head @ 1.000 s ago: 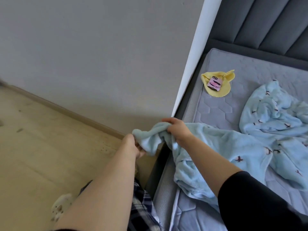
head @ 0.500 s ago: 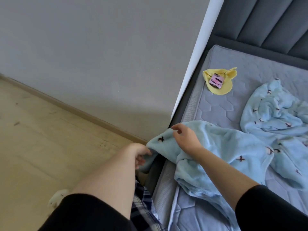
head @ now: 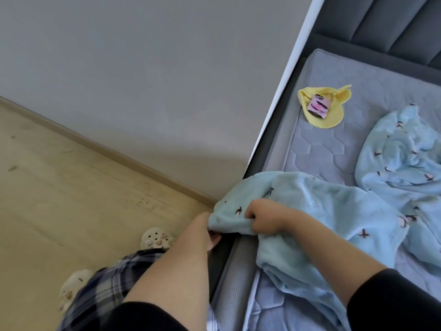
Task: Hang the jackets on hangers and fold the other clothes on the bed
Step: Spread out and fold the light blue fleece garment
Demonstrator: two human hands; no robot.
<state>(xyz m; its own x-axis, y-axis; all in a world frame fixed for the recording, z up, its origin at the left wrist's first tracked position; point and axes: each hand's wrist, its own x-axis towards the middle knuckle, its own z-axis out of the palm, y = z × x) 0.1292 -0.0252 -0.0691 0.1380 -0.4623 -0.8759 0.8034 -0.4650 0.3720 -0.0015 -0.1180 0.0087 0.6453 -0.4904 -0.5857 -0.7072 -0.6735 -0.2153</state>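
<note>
**Squaring the fleece's corner at the bed edge**

Head view: The blue fleece (head: 310, 211) lies rumpled on the bed (head: 322, 151), from the view's centre out toward 4 o'clock, with one corner spilling over the bed's edge toward 7 o'clock. To fold it well, I judge that this corner should be drawn taut between both hands, then the cloth laid flat and smoothed before any crease is made; the bunched mass at 4 o'clock may drag.

The right hand (head: 265, 218) reaches in from 4 o'clock, knuckles up, fingers curled into the fleece. The left hand (head: 202, 228) comes from 6 o'clock, fingertips tucked under the corner and seemingly pinching it; its thumb is hidden. The hands sit near each other, not touching.

A second blue piece (head: 401, 158) lies at 3 o'clock.
</note>
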